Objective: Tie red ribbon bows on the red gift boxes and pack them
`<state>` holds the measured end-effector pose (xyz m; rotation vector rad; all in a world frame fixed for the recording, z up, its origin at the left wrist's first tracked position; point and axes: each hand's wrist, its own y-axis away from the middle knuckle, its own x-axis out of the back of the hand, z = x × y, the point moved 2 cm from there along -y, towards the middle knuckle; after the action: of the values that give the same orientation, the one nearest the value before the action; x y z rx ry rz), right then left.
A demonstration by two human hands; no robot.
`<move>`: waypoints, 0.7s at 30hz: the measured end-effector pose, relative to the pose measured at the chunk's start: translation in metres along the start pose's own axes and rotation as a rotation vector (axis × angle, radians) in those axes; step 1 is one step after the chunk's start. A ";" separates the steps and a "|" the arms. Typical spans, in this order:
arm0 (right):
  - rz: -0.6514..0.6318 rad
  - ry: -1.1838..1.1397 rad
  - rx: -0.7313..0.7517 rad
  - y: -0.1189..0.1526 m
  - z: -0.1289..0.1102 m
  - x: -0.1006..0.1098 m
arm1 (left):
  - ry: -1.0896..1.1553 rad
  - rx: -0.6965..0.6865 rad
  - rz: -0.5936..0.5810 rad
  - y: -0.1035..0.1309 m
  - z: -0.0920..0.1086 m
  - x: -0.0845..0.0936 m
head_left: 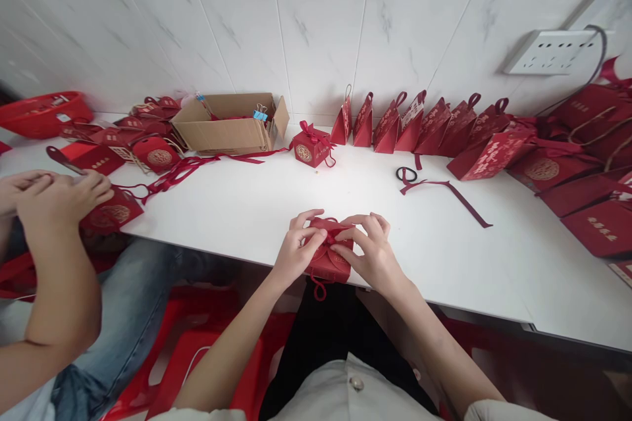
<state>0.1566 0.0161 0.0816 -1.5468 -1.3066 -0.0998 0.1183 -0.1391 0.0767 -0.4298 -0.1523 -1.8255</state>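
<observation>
A small red gift box (330,268) sits at the table's front edge, with a red cord loop hanging off its near side. On its top lies a red ribbon (330,237) gathered in the middle. My left hand (300,247) pinches this ribbon from the left, thumb and forefinger together. From the right, my right hand (369,248) pinches the ribbon too, its other fingers curled above the box. The fingers partly cover the ribbon, so its knot is hard to make out. Farther back stands a finished-looking red box (311,146) with a bow on top.
A co-worker's hands (59,200) hold a red box at the left. Red ribbons (182,171) trail from a cardboard box (222,135). Triangular red boxes (385,131) line the wall; a ribbon strip (459,200) and black ring (406,174) lie right. More red boxes (600,227) are piled far right.
</observation>
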 end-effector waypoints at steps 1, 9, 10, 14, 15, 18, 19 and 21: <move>0.015 0.013 0.009 0.000 0.000 -0.002 | -0.005 -0.006 0.002 0.001 0.000 0.000; 0.100 0.055 0.087 0.002 -0.001 -0.006 | -0.156 -0.115 0.230 0.010 -0.003 -0.004; 0.100 0.057 0.089 0.002 -0.001 -0.006 | -0.191 -0.144 0.280 0.011 -0.004 -0.004; 0.096 0.074 0.105 0.001 0.000 -0.005 | -0.305 -0.264 0.392 0.016 -0.003 -0.004; 0.092 0.079 0.113 0.001 0.000 -0.004 | -0.320 -0.281 0.403 0.018 -0.003 -0.004; 0.067 0.088 0.145 0.000 0.001 -0.003 | -0.329 -0.288 0.430 0.027 -0.003 -0.004; 0.059 0.090 0.157 0.000 0.002 -0.002 | -0.324 -0.276 0.442 0.030 -0.003 -0.004; 0.046 0.093 0.172 0.000 0.004 -0.001 | -0.306 -0.231 0.464 0.034 -0.005 -0.006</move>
<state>0.1544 0.0186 0.0789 -1.4081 -1.1747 -0.0290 0.1512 -0.1456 0.0655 -0.8350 -0.0441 -1.3169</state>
